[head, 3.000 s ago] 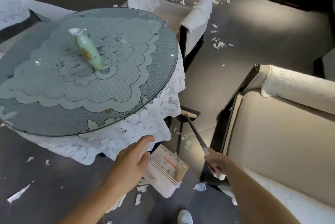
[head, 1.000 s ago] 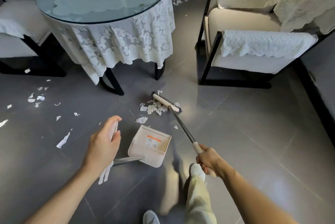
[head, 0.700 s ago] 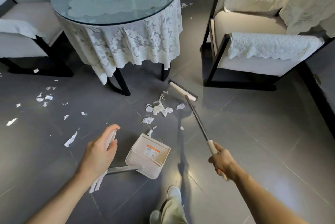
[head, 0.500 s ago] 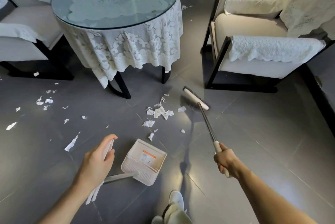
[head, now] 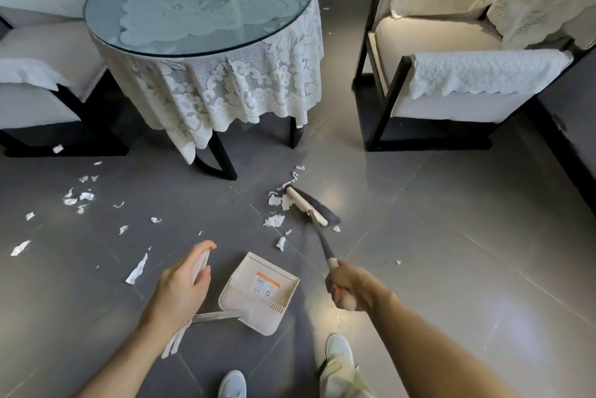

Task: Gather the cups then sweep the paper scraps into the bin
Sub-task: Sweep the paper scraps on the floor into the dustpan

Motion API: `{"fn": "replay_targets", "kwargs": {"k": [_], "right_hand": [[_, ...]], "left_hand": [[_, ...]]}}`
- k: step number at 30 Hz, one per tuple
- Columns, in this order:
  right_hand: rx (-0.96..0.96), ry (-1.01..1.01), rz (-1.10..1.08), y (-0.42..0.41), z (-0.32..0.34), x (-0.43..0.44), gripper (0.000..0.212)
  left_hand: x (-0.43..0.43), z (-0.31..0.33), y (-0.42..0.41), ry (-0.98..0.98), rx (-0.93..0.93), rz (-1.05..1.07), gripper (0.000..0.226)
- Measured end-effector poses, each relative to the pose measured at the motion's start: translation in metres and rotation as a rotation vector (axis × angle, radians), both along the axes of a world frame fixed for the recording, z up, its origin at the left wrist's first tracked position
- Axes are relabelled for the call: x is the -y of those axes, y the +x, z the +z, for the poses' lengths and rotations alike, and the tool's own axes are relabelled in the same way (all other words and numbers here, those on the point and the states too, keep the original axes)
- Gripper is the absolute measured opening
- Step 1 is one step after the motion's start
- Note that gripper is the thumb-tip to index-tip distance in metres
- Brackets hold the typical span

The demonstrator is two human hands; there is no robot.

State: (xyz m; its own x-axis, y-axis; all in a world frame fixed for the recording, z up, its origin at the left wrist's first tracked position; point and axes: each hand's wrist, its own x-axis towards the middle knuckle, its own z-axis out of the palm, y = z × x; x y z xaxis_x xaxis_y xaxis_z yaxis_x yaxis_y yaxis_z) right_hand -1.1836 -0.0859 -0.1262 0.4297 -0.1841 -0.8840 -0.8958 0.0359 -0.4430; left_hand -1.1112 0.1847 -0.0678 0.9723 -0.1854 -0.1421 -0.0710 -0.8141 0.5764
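Your right hand grips the broom against paper scraps at centre frame; your left hand holds the dustpan below. No cups in sight; scraps at left lie unswept

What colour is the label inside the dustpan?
The label is white with an orange band along its top, in the head view.

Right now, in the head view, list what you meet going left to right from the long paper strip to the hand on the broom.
Paper strip → left hand → the dustpan it holds → right hand, gripping the broom.
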Motion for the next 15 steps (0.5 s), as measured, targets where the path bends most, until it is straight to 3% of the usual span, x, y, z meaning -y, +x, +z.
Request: {"fn": "replay_targets", "kwargs": {"k": [5, 8, 15], "right_hand": [[0.04, 0.059, -0.301, -0.023, 0.006, -0.049, 0.053], [0.106, -0.088, -0.304, -0.057, 0.007, -0.069, 0.066], [0.018, -0.283, -0.442, -0.135, 0.01, -0.051, 0.064]], "left_hand": [[-0.026, 0.0, 0.01, -0.043, -0.024, -0.121, 0.034], [-0.039, 0.0, 0.013, -0.021, 0.013, -0.224, 0.036], [-0.054, -0.007, 0.019, -0.053, -0.002, -0.3, 0.04]]}}
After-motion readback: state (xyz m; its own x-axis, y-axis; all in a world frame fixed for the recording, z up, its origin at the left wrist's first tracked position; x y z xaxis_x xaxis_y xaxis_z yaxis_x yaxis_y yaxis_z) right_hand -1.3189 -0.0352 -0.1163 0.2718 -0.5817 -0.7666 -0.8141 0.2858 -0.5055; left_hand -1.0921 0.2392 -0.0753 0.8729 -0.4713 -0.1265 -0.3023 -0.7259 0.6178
